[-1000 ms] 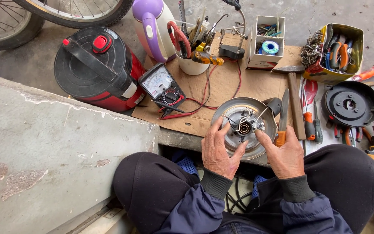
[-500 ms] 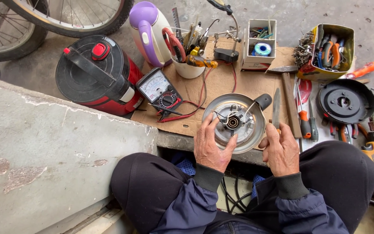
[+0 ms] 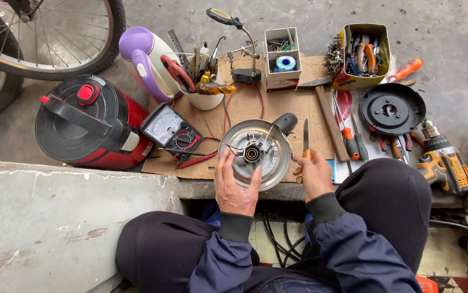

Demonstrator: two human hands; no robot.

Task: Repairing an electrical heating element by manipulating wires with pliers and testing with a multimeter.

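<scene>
An upturned steel kettle base with exposed wiring and a round connector at its centre lies on a cardboard sheet. My left hand rests on the base's near left rim, fingers spread against it. My right hand is closed around the orange handle of a small knife, blade pointing away from me, just right of the base. A black kettle handle sticks out at the base's far right.
An analog multimeter with red leads lies left of the base. A red and black pot, a purple kettle, a tool cup, a yellow tool tin, a black round plate, screwdrivers and a drill surround it.
My right hand left the base's rim and picked up the knife beside it. My left hand stayed on the base.
</scene>
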